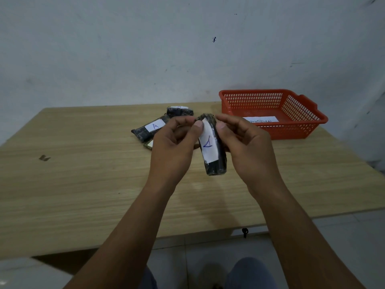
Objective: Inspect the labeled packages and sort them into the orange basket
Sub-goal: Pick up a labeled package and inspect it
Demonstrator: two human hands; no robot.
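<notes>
1. Packages counted: four dark wrapped ones. One held package (214, 147) in the hands; three on the surface (83, 163) behind the left hand: a package marked "A" (149, 128), a far package (180, 111) with a white label on top, and a third package (149, 144) mostly hidden by the hand.
2. Baskets: one orange basket (273, 113), at the far right of the surface, well apart from the pile. Inside lies a white paper label (261, 119); its writing is too blurred to read fully. No package visible in it.
3. Held package: black, glossy wrap, oblong, raised above the surface and standing nearly on end. Its white label bears a blue hand-drawn "A", facing the camera.
4. Left hand (175, 149): thumb and fingers pinch the package's upper end.
5. Right hand (248, 147): fingers curled round the package's right side, gripping it.
</notes>
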